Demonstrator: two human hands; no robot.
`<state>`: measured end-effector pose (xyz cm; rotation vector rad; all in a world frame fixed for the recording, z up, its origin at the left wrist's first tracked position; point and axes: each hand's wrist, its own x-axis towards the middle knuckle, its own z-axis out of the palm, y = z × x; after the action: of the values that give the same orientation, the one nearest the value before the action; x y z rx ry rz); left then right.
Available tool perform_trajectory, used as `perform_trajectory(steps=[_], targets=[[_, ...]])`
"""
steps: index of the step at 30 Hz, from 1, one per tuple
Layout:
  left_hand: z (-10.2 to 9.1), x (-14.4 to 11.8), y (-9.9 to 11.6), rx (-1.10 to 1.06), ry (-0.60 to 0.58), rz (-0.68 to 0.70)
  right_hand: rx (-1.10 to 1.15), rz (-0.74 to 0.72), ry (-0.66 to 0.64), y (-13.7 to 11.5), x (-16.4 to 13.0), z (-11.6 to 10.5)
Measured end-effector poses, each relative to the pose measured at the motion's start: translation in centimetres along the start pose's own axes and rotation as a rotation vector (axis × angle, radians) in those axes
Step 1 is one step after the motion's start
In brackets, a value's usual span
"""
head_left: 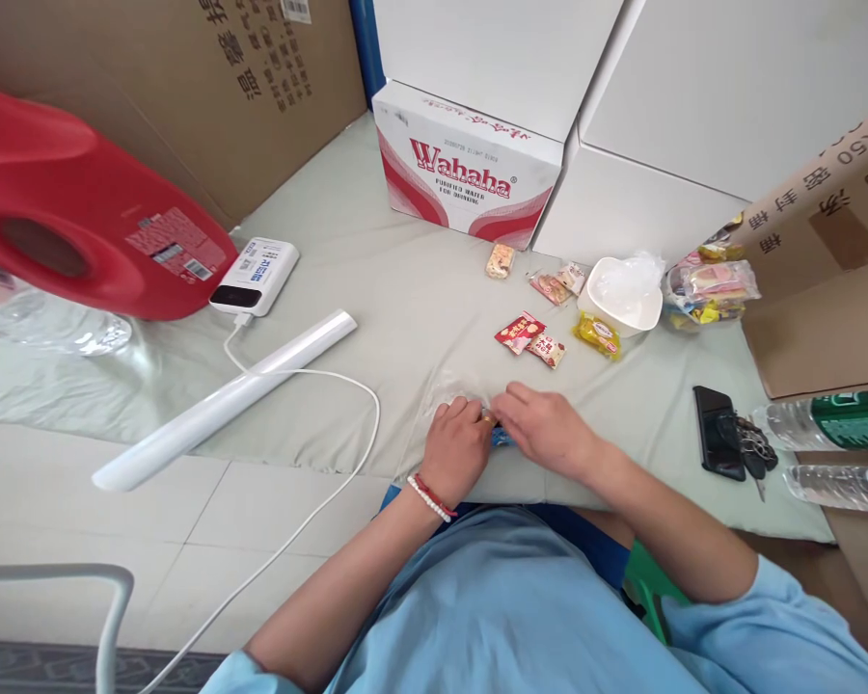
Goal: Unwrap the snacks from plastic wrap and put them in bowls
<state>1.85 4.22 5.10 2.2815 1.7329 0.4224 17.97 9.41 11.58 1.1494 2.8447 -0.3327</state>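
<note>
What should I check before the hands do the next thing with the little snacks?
1. Both hands together on the clear bag: ok. The left hand and right hand meet over the clear plastic bag.
2. What is pinched between the hands: cannot tell, only a bit of blue shows.
3. Snacks within reach: ok. The red snack packets and the yellow snack packet lie just beyond the hands.
4. White bowl upright: ok.
5. White cable away from the hands: ok, it runs off to the left.
6. Phone and keys out of the way: ok.
</note>
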Motion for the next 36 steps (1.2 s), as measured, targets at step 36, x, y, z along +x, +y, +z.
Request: perform_trajectory(steps=[36], targets=[[0.9,-1.2,3.4,0.044,0.085,0.038,0.483,0.457,0.526,4.6,-5.9,5.2]])
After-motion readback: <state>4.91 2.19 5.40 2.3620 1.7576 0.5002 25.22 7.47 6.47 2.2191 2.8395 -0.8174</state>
